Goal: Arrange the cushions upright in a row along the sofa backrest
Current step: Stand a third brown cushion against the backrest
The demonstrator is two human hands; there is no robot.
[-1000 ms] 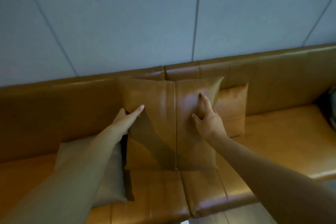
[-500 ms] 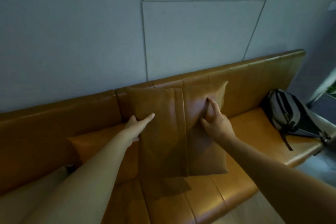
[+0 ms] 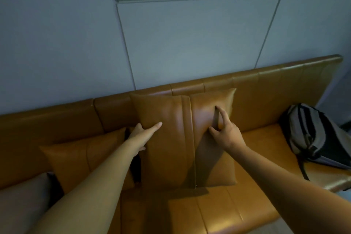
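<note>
A tan leather cushion (image 3: 176,146) stands upright against the sofa backrest (image 3: 266,85) at the middle of the view. My left hand (image 3: 142,133) holds its left edge, fingers stretched flat on the front. My right hand (image 3: 224,133) pinches a fold of leather on the cushion's right half. A second tan cushion (image 3: 81,161) leans against the backrest just to the left, partly behind my left forearm. Further left, a pale grey cushion (image 3: 20,201) shows at the frame's lower left corner.
A grey and black backpack (image 3: 315,135) lies on the sofa seat (image 3: 264,144) at the right end. The sofa seat's front edge runs along the bottom right, with floor beyond it. A panelled grey wall rises behind the backrest.
The view has swung to the right along the sofa, with the held cushion carried that way. The other tan cushion now stands on its left, and the backpack has come into view.
</note>
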